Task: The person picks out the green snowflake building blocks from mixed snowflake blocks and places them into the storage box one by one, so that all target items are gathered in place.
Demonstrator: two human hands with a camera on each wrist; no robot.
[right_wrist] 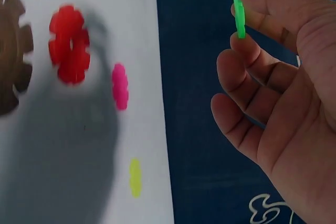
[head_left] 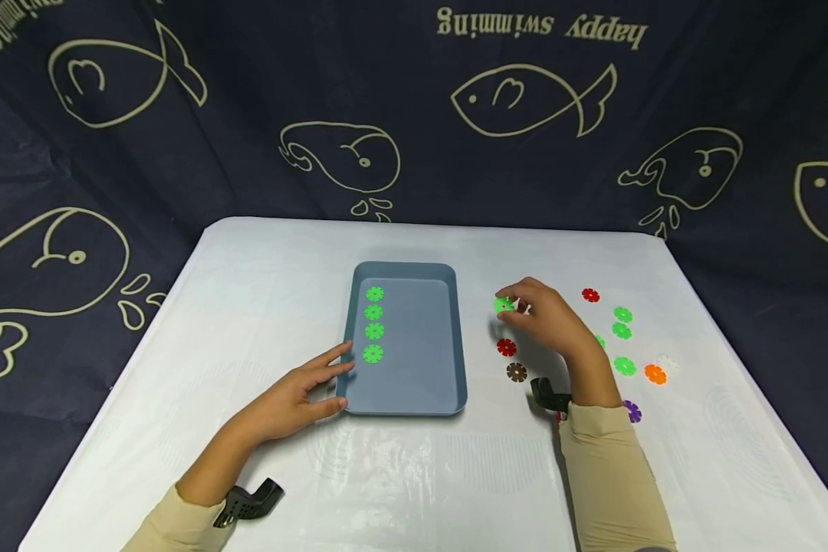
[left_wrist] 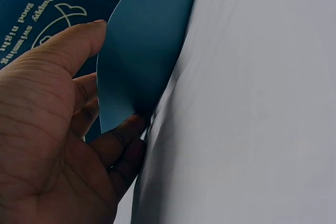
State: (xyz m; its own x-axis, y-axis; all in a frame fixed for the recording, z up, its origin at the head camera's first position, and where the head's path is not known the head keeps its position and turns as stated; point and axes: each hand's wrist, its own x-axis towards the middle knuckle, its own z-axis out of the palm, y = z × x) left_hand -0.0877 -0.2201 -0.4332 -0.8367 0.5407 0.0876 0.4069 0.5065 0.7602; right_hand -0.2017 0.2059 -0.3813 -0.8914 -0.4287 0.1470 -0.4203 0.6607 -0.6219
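The right hand pinches a green notched disc between thumb and fingers, above the table to the right of the tray. In the right wrist view the green disc is seen edge-on, held by the right hand. The left hand touches the left edge of the blue-grey tray with spread fingers. In the left wrist view the left hand has its fingertips at the wall of the tray. Several green discs form a column along the tray's left side.
Below the right hand lie a red disc and a brown disc. Further right are more green discs, a red one, an orange one, a white one and a purple one. Dark cloth hangs behind the table.
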